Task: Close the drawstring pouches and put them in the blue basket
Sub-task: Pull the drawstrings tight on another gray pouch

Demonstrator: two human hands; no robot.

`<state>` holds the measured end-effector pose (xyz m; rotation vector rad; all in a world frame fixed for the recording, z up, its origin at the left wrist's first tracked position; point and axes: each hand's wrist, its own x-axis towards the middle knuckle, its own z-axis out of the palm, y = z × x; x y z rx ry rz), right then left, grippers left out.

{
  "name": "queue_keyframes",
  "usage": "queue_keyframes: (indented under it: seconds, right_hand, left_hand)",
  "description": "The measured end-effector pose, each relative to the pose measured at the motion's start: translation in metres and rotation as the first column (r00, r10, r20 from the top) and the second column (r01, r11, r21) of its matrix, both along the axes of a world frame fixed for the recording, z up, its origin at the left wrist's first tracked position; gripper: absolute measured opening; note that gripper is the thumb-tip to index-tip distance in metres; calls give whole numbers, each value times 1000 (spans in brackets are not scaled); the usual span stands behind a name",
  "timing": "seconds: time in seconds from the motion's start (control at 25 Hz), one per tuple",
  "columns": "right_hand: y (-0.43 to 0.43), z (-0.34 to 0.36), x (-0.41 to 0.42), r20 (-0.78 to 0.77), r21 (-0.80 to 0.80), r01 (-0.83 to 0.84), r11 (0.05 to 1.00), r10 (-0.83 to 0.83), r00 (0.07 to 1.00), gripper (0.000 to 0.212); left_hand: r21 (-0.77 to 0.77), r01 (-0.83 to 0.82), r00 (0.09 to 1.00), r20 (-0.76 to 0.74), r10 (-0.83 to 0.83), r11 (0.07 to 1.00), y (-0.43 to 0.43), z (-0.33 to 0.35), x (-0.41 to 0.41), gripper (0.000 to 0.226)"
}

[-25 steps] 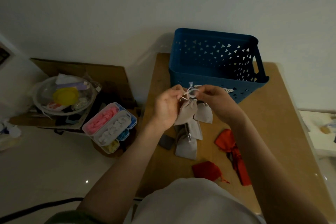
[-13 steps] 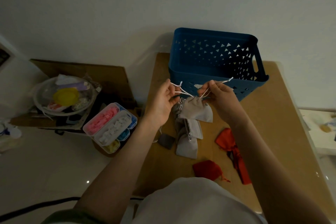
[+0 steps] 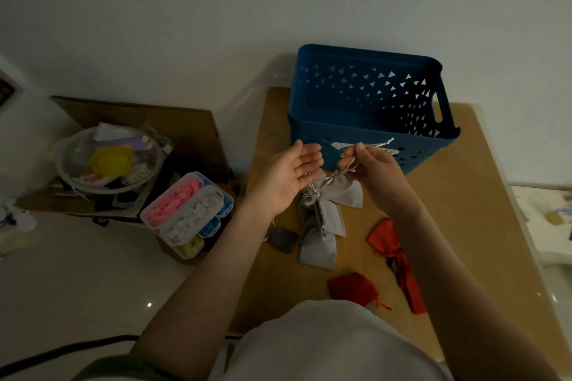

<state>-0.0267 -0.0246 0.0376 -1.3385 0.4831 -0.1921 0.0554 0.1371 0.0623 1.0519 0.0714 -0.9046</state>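
Both the left hand (image 3: 291, 178) and the right hand (image 3: 376, 172) are raised above the tabletop (image 3: 464, 226), just in front of the blue basket (image 3: 312, 128). The left hand is spread, palm up, holding nothing. The right hand pinches the white drawstring (image 3: 383, 143) of a grey pouch (image 3: 349, 193) hanging under it. More grey pouches (image 3: 318, 247) lie heaped below, a dark pouch (image 3: 283, 240) beside them, red pouches (image 3: 353, 288) nearer the person.
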Motion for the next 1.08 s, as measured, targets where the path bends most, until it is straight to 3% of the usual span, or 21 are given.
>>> queue_keyframes:
  seconds: [0.16,0.24,0.32,0.56,0.72,0.92,1.08]
  right_hand:
    - [1,0,2,-5,24,23,999,-23,1000,29]
    - [-1,0,2,3,30,34,999,-34,999,30]
    - [-2,-1,2,8,35,46,998,-46,999,30]
    - [-5,-3,0,23,81,96,992,-98,995,31]
    - [-7,-4,0,45,140,119,983,-126,991,31]
    - [-7,-6,-2,64,188,105,977,-119,991,30]
    - [-10,-11,-4,74,183,73,980,-88,993,31]
  left_hand:
    - [404,92,914,328,-238,910,-2,-4,-7,24]
    - [545,150,835,377,-401,825,-1,-7,-7,29]
    - [606,226,799,333,-501,763,2,-11,-4,26]
    - [584,317,805,250,-538,747,6,-19,-3,7]
    - [531,368,884,57,-465,763,2,-19,-8,29]
    - [476,270,929,101,-357,837,-4,-24,-7,14]
    - [343,203,959,122,-257,917,0,-24,-3,26]
